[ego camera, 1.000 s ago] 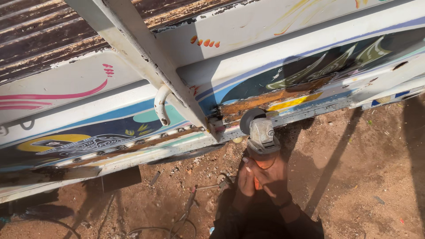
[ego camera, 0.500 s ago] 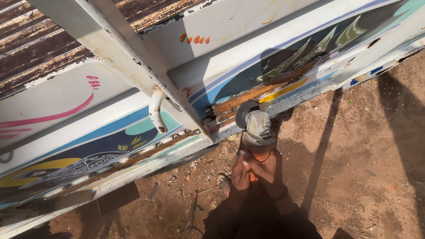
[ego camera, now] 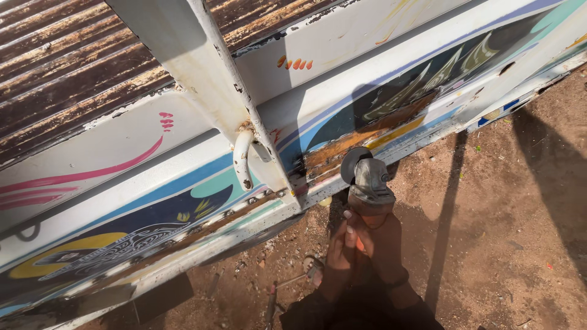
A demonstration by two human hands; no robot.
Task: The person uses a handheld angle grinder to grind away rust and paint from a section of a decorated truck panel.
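Note:
Both my hands grip an angle grinder [ego camera: 367,183] with a grey head and an orange body. My left hand [ego camera: 339,256] wraps the body from the left, my right hand [ego camera: 385,244] from the right. The dark disc touches a rusty, bare strip [ego camera: 342,150] of a painted metal panel [ego camera: 183,201]. The panel is white with blue, teal, yellow and pink designs. A white post [ego camera: 214,91] with a curved hook [ego camera: 241,162] stands just left of the disc.
Rusted corrugated sheet [ego camera: 73,67] fills the top left. Below the panel lies reddish-brown dirt [ego camera: 501,226] with small debris and long shadows. A thin cable or rod [ego camera: 272,305] lies on the dirt near my left arm.
The view has shifted, so the panel and grinder sit further right and higher in the frame. Both hands still hold the grinder against the same rusty strip.

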